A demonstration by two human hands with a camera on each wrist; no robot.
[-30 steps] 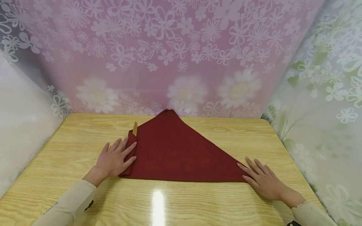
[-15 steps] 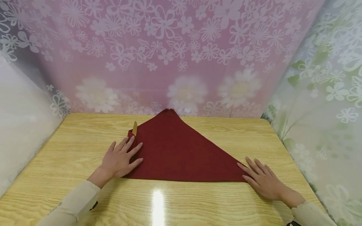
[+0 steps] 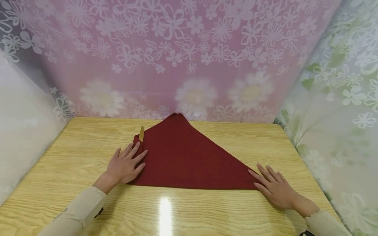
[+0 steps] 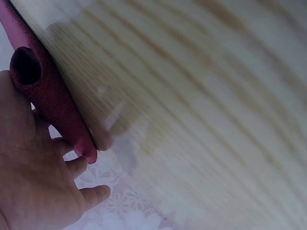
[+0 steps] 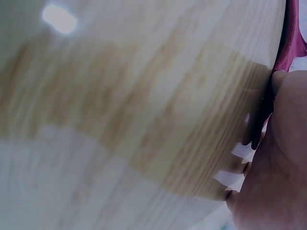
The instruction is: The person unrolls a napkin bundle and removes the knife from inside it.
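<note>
Rolling looks to be the step in hand: a dark red cloth [image 3: 183, 154], folded to a triangle, lies flat on the worktop [image 3: 206, 209] with its peak toward the back wall and its long edge toward the person. The left hand [image 3: 125, 165] rests flat on the cloth's left corner, fingers straight and spread, over a short rolled section; the left wrist view shows that roll as a small open tube [image 4: 43, 91] lying against the palm. A tan, blade-like tip [image 3: 141, 133] sticks out at the far end of the roll; what it is cannot be told. The right hand [image 3: 273, 186] lies flat, fingers straight, its fingertips on the cloth's right point, pinning it.

Judgement on doing it well: keep the roll tight and square to the long edge, press evenly along its length so neither end runs ahead, and hold the right point taut so the flat part does not bunch.

Surface: pale wood-grain worktop, glossy, with a bright glare spot near the front edge. Room: flowered sheeting all round, pink at the back [image 3: 189, 49], greenish on the right [image 3: 339, 98], whitish on the left.
</note>
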